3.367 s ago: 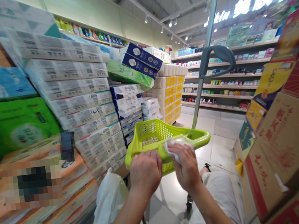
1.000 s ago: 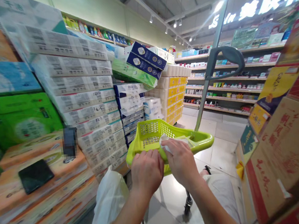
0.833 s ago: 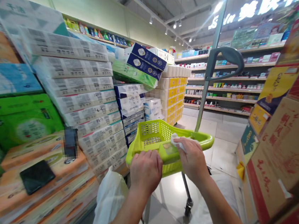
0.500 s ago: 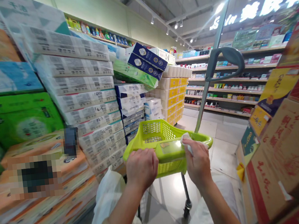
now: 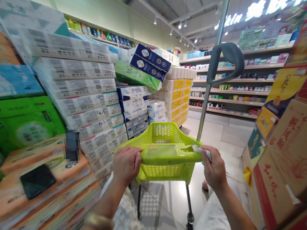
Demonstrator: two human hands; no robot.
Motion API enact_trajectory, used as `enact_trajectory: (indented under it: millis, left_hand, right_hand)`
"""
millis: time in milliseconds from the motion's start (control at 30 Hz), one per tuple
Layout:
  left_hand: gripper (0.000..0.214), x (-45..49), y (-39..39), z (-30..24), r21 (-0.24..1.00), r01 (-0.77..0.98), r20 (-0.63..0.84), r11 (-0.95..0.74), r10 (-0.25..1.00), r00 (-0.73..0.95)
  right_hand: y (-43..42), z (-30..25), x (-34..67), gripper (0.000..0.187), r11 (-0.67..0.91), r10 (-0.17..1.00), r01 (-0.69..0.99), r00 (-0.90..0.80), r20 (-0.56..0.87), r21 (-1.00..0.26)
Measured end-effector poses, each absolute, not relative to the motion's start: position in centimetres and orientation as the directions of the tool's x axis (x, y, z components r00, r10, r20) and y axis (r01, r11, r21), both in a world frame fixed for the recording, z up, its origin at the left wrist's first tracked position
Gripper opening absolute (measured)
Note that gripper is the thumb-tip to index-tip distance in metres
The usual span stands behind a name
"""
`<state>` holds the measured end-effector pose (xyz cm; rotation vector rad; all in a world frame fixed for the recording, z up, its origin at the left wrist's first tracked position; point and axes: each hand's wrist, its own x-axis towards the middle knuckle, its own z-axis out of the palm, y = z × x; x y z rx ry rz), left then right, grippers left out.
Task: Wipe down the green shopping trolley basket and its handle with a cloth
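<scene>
A lime-green plastic shopping cart (image 5: 163,172) stands in front of me, with a perforated basket and dark legs on casters. My left hand (image 5: 127,163) is closed over the left end of its handlebar (image 5: 171,159). At the right end, my right hand (image 5: 214,165) pinches a white tissue (image 5: 201,151) against the bar. Most of the tissue is hidden by the fingers. A metal pole (image 5: 204,113) with a grey loop handle (image 5: 227,62) rises from behind the cart's right side.
Stacked tissue packs (image 5: 94,99) wall the left side. A black phone (image 5: 38,181) lies on orange packs (image 5: 11,196). Cardboard cartons (image 5: 292,155) are piled on the right. Stocked shelves (image 5: 228,71) stand at the back, beyond the tiled floor (image 5: 221,133).
My hands have moved apart, the left one leftward and the right one outward along the handlebar with the tissue. The cart has turned slightly and shifted left, more squarely facing me.
</scene>
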<state>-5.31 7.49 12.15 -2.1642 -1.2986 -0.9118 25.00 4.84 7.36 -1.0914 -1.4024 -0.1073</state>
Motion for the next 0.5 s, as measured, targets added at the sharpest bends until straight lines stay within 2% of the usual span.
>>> enact_trajectory:
  millis: [100, 200, 267, 400, 500]
  left_hand:
    - [0.039, -5.7, 7.3, 12.1, -0.044, 0.944, 0.801, -0.328, 0.553, 0.229]
    - [0.044, -4.6, 6.2, 12.2, 0.041, 0.973, 0.867, -0.228, 0.491, 0.078]
    - [0.046, -2.9, 5.1, 12.4, 0.077, 0.943, 0.861, -0.324, 0.498, 0.101]
    - [0.045, 2.0, 2.6, 12.8, 0.085, 0.775, 0.795, -0.626, 0.512, 0.326]
    - [0.039, 5.0, 1.4, 13.0, 0.116, 0.651, 0.728, -0.750, 0.510, 0.458]
  right_hand:
    - [3.7, 7.6, 23.6, 0.019, 0.596, 0.511, 0.640, 0.163, 0.844, -0.485]
    - [2.8, 7.6, 22.4, 0.017, 0.639, 0.488, 0.623, 0.125, 0.864, -0.451]
    - [2.3, 7.3, 21.8, 0.017, 0.674, 0.446, 0.610, 0.113, 0.888, -0.417]
    - [1.9, 6.0, 21.3, 0.020, 0.741, 0.350, 0.599, 0.041, 0.936, -0.303]
    - [1.9, 4.9, 21.4, 0.022, 0.776, 0.320, 0.540, 0.109, 0.941, -0.326]
